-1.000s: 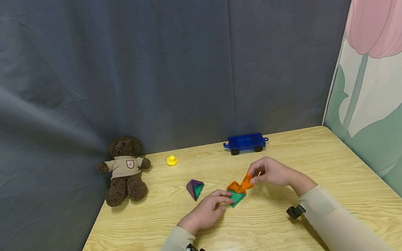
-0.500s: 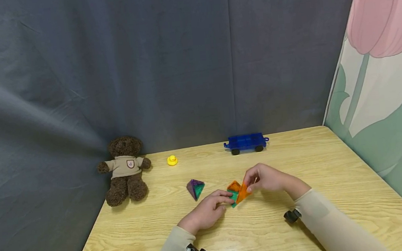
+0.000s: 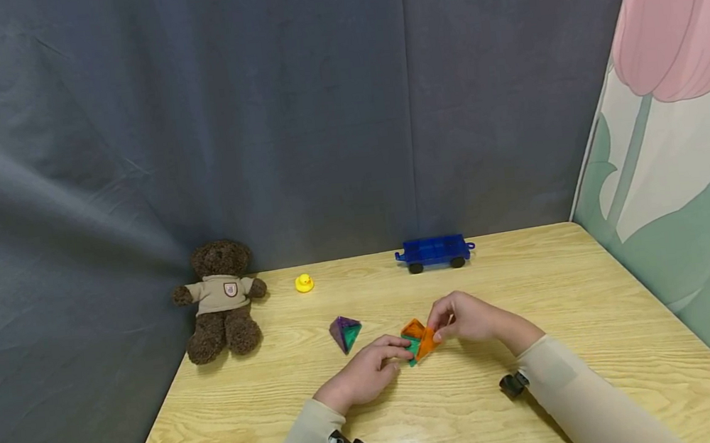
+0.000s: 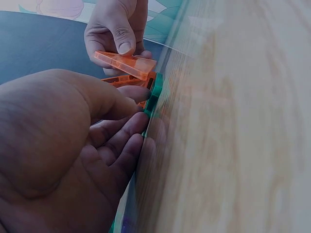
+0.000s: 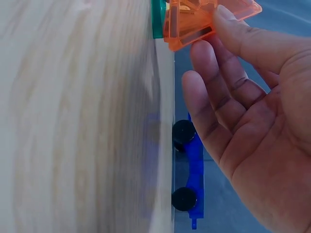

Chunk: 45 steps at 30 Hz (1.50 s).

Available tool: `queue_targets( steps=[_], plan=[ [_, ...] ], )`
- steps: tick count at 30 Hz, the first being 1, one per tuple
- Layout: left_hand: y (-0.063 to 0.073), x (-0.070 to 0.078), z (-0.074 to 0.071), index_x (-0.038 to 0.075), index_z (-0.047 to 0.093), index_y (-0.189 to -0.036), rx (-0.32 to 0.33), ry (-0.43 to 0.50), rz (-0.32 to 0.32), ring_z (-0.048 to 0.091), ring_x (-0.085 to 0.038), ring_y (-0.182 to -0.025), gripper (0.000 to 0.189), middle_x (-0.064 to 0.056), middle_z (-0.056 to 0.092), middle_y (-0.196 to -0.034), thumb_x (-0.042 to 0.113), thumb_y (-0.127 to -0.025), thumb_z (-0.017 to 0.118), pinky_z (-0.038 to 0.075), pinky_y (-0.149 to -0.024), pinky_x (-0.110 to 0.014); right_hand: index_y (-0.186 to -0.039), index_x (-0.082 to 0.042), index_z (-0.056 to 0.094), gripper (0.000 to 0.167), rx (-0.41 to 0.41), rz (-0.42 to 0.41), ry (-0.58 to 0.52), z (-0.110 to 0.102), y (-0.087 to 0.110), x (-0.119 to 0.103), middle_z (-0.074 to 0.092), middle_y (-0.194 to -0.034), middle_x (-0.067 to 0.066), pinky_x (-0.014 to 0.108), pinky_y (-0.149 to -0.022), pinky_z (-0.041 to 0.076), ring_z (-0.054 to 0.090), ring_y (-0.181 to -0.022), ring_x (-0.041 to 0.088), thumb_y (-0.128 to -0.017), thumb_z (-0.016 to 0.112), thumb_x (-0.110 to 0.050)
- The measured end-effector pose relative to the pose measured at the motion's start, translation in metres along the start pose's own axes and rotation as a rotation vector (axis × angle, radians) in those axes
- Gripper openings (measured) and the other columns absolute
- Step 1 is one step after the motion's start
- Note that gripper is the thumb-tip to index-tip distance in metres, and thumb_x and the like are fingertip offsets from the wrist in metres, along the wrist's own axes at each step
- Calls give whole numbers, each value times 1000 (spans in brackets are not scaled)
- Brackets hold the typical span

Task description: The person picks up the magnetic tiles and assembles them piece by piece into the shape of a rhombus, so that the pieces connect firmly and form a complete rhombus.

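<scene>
A green triangular magnetic tile [image 3: 414, 346] lies flat on the table, with an orange magnetic tile [image 3: 413, 328] raised along its far side. My left hand [image 3: 366, 371] rests its fingertips on the green tile and holds it down, thumb apart from it. Between thumb and fingers, my right hand [image 3: 467, 316] pinches a second orange triangular magnetic tile [image 3: 427, 343]. This tile leans over the green one, its lower edge right at the green tile's edge [image 4: 156, 87], as the left wrist view shows. Part of the green tile is hidden beneath it.
A purple and green pyramid of magnetic tiles [image 3: 345, 334] sits left of the work. Farther back are a yellow rubber duck [image 3: 304, 283] and a blue toy wagon [image 3: 435, 252]. A brown teddy bear [image 3: 224, 302] sits at the table's left edge.
My right hand has brought its orange tile left and toward me, turning it from the far corner onto the green tile's right side. My left hand has stayed in place.
</scene>
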State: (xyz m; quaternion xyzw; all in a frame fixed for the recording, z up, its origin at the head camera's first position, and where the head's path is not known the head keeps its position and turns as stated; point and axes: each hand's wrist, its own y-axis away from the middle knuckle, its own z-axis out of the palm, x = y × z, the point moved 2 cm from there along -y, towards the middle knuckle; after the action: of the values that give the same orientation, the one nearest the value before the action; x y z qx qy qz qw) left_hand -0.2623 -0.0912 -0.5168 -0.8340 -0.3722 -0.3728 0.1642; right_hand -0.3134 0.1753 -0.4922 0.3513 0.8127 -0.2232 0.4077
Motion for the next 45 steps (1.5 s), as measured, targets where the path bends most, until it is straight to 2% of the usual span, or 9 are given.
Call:
queue_targets(
  steps=[11,18,24,34,40,45],
  plan=[
    [0,-1,1,20,70,-136,8,-4,6,44,-12,-143,32,13,50,-151,17,-111,51,42,-113,-33,-93,-22,80,13,9,19,24,7,-2,-3,72,-95,-5,34,-79,59,69,-85,18,-92,81,-9],
    [0,-1,1,20,70,-136,8,-6,2,44,-12,-143,31,14,50,-151,17,-111,53,43,-113,-33,-92,-20,81,12,36,-5,16,8,-3,-1,65,-99,2,34,-80,58,66,-85,22,-92,82,-9],
    [0,-1,1,20,70,-136,6,0,0,44,-13,-143,31,14,49,-151,16,-110,55,42,-114,-34,-90,-14,79,11,45,-2,8,9,-3,-2,66,-97,1,34,-79,59,66,-84,22,-91,81,-3],
    [0,-1,1,19,70,-136,7,4,0,44,-13,-143,30,13,50,-151,16,-110,54,43,-112,-32,-92,-19,75,12,48,13,56,10,-3,-4,67,-96,-3,33,-79,59,67,-83,19,-93,81,-9],
    [0,-1,1,19,70,-136,8,-19,6,44,-13,-143,30,12,49,-152,15,-110,55,45,-108,-29,-92,-19,74,14,54,19,49,11,-3,-3,69,-95,-2,34,-78,59,68,-82,19,-92,82,-8],
    [0,-1,1,20,69,-137,10,-49,11,43,-13,-144,31,13,49,-153,15,-110,56,43,-113,-32,-92,-18,72,15,57,32,35,12,-4,-2,71,-91,1,35,-75,58,67,-80,21,-92,82,-6]
  ],
)
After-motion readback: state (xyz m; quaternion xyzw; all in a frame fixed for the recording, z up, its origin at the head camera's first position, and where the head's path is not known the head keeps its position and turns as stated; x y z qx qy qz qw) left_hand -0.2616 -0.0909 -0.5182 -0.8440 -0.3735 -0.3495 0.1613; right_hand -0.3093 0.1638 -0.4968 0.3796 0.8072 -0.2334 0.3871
